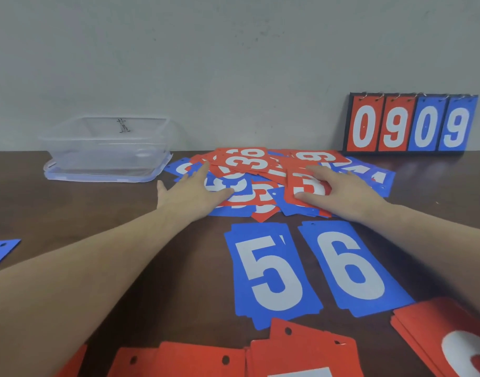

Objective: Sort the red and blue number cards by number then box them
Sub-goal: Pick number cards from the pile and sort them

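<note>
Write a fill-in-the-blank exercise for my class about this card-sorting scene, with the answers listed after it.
1. The scoreboard against the wall reads ____.
2. The two blue cards laid side by side nearest the person show 5 and ____.
3. The clear plastic box holds ____ cards so far.
4. Both hands, left hand and right hand, rest on the mixed ____ of red and blue cards.

Answers: 0909; 6; no; pile

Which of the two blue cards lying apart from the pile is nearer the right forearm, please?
The blue 6 card; the blue 5 card lies to its left.
</note>
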